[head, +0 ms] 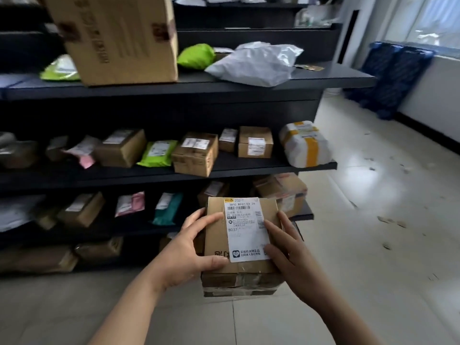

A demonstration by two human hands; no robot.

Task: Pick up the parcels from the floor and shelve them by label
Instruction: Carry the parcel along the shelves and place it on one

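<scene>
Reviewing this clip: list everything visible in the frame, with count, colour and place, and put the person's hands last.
held box: one, brown cardboard, white label reading B037, in front of the shelves, between both hands
shelving unit: one, dark, several tiers, spans left and centre
large carton: one, brown, upper tier, left
grey mailer bag: one, grey, upper tier, right of the carton
green bag: one, bright green, upper tier, behind the grey bag
white wrapped parcel: one, white with yellow tape, right end of middle tier
small parcels: many, brown boxes and green, pink, teal bags, middle and lower tiers; count unclear
floor: pale tiles with scattered scraps, right
blue stack: blue, against the far wall under the window; count unclear
left hand: grips the box's left side
right hand: grips its right side
</scene>
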